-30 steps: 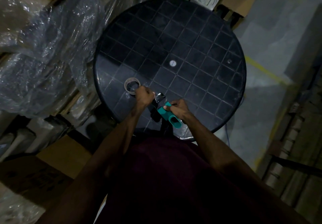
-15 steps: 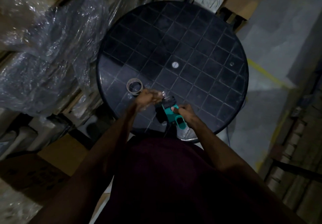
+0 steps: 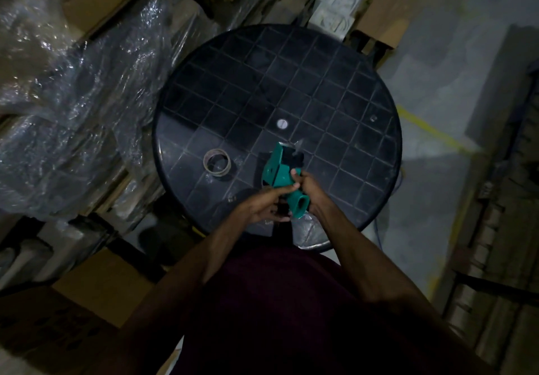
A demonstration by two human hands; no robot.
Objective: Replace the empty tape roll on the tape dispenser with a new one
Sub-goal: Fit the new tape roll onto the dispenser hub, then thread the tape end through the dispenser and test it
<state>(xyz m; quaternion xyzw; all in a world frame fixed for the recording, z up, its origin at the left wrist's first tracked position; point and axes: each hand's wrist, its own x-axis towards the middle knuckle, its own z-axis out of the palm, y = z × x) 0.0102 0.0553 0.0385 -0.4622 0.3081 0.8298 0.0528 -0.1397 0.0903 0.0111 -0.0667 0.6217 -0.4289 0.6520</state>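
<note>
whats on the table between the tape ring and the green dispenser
Only bare black table shows between the tape ring and the green dispenser, in the head view.

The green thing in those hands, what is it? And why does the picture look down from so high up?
The picture comes from a small camera worn on a person's head, so you see just what they see when they look down at their own arms. There is no machine here, only two bare hands.

The green thing is a tape dispenser, a tool that holds a roll of sticky tape. The right hand grips its handle, and the left hand holds it from the other side, near the handle's end.

Under it is a round black table with a pattern of squares. On the table, left of the dispenser, lies a thin ring. It looks like the empty tape roll, though the light is too dim to be sure. Boxes and crinkly plastic wrap are piled beside the table.
</note>
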